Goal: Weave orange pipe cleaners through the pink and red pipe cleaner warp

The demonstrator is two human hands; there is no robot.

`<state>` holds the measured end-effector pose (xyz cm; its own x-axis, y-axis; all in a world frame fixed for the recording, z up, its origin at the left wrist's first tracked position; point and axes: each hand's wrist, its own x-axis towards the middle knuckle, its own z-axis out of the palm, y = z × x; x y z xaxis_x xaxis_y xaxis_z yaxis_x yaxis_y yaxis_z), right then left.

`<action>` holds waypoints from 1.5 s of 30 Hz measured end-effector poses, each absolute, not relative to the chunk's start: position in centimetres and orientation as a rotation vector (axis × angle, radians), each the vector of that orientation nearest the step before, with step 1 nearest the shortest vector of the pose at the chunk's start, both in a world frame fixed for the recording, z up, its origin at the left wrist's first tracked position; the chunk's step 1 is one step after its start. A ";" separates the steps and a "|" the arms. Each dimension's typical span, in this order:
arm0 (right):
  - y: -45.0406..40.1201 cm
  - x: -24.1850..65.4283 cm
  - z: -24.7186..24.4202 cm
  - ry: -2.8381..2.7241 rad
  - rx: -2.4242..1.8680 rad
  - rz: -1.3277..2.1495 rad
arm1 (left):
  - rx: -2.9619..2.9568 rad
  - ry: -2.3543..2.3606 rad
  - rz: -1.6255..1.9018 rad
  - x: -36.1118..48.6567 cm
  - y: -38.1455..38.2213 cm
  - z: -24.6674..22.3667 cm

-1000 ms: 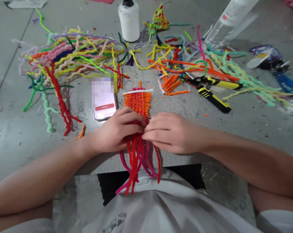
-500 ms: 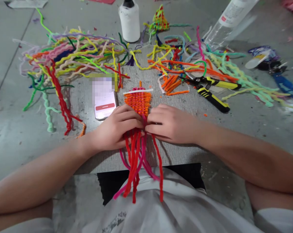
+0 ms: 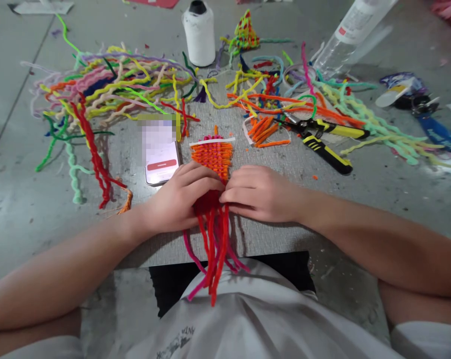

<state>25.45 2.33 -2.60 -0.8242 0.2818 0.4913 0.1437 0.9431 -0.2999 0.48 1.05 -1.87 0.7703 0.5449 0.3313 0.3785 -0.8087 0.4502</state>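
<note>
Dim, greyish light casts soft shadows across the board [image 3: 278, 244].

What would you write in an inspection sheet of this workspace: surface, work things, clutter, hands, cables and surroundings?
Surface: grey table, marked with dark specks; a small orange scrap lies on it.
Work things: orange-and-pink woven piece; red and pink strands reach past the near edge.
Clutter: mixed yarn pile and phone at left, orange offcuts and pliers at right.
Hands: left hand and right hand meet over the strands; grip hidden.
Cables: nothing seen.
Surroundings: white spool and transparent bottle beyond the work.
</note>
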 end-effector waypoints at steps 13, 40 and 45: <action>2.5 25.2 -2.5 -2.590 -0.292 0.232 | 2.580 0.707 0.688 0.5 0.9 -1.6; 0.8 23.2 -1.3 -2.579 -0.030 -0.218 | 2.646 0.577 0.772 1.1 0.8 -3.9; 1.1 23.5 -1.6 -2.659 -0.154 -0.064 | 2.543 0.452 0.727 1.1 1.0 -3.3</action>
